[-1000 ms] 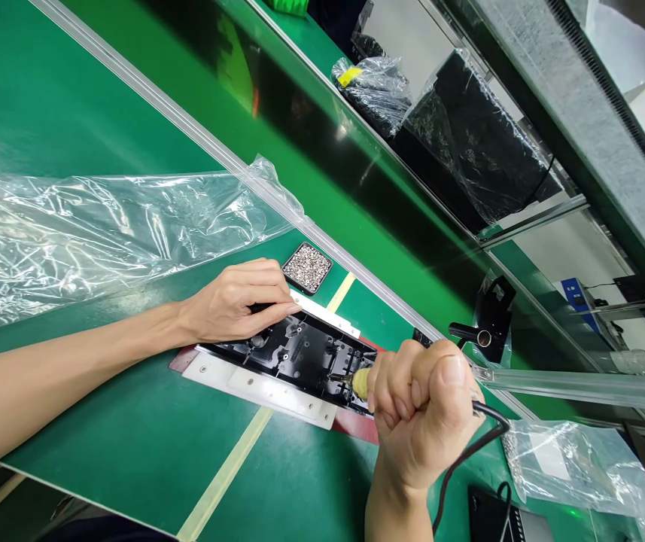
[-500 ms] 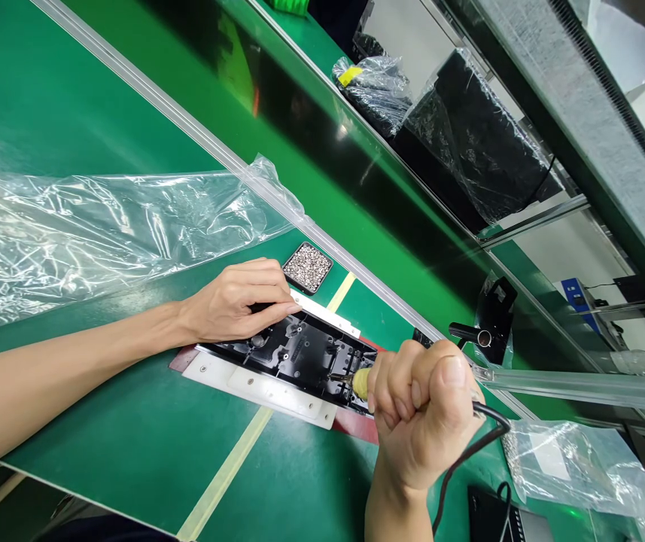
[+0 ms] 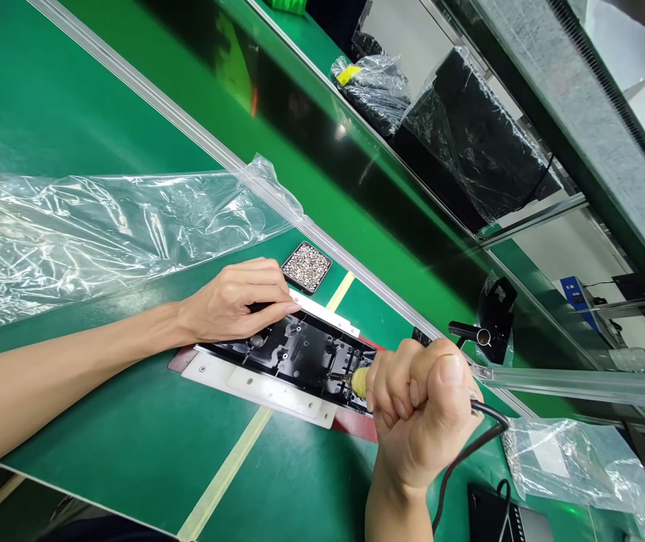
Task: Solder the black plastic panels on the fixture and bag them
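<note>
A long black plastic housing [image 3: 305,357] lies open side up between white rails [image 3: 277,399] on the bench. Over its left end, my left hand [image 3: 243,297] grips the far edge, with curled fingers and the thumb along the rim. My right hand [image 3: 421,406] is wrapped round a soldering iron [image 3: 359,382] with a yellow collar and a black cord. The iron's metal tip points into the right part of the housing; whether it touches cannot be made out. Just beyond my left fingers sits a small black tray [image 3: 307,267] full of tiny metal pieces.
Clear plastic sheeting [image 3: 101,233] covers the bench at the left. A metal rail [image 3: 187,120] runs diagonally behind the work. At the right are a plastic bag [image 3: 576,459], a black device [image 3: 506,516] and a black bracket-like part [image 3: 494,320]. Wrapped black items [image 3: 469,143] stand farther back.
</note>
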`<state>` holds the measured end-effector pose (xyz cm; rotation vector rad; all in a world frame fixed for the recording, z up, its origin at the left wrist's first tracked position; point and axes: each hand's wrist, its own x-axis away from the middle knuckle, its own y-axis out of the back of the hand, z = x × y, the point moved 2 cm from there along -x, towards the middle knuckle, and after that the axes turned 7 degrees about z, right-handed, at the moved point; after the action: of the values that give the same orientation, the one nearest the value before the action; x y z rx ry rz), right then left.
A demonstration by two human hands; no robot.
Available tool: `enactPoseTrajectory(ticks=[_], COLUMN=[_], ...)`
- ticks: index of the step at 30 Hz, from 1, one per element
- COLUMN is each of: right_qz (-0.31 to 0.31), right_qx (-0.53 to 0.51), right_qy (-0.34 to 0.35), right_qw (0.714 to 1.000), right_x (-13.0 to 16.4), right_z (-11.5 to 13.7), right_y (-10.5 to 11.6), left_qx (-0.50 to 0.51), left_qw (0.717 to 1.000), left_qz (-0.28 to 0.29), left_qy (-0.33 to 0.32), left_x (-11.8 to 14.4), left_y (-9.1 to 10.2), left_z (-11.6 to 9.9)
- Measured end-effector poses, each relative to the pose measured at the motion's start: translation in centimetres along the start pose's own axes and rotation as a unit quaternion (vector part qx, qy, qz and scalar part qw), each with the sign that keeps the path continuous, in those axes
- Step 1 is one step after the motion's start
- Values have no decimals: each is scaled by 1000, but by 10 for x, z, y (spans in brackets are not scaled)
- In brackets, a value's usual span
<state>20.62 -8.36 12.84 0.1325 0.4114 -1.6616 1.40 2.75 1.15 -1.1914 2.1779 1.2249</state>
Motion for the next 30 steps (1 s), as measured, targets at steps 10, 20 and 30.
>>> enactPoseTrajectory(ticks=[10, 20, 30], right_qz=[-1, 0, -2], right_qx=[5, 3, 10], right_qy=[3, 6, 5], right_qw=[1000, 1000, 1000], right_x=[0, 0, 1], right_z=[0, 0, 0], right_y=[0, -1, -1], left_qx=[-1, -2, -4], left_qw=[1000, 1000, 1000], left_qz=[-3, 1, -5], left_qy=[-10, -2, -8], left_x=[1, 1, 1], left_y=[-1, -1, -1], left_z=[0, 1, 0])
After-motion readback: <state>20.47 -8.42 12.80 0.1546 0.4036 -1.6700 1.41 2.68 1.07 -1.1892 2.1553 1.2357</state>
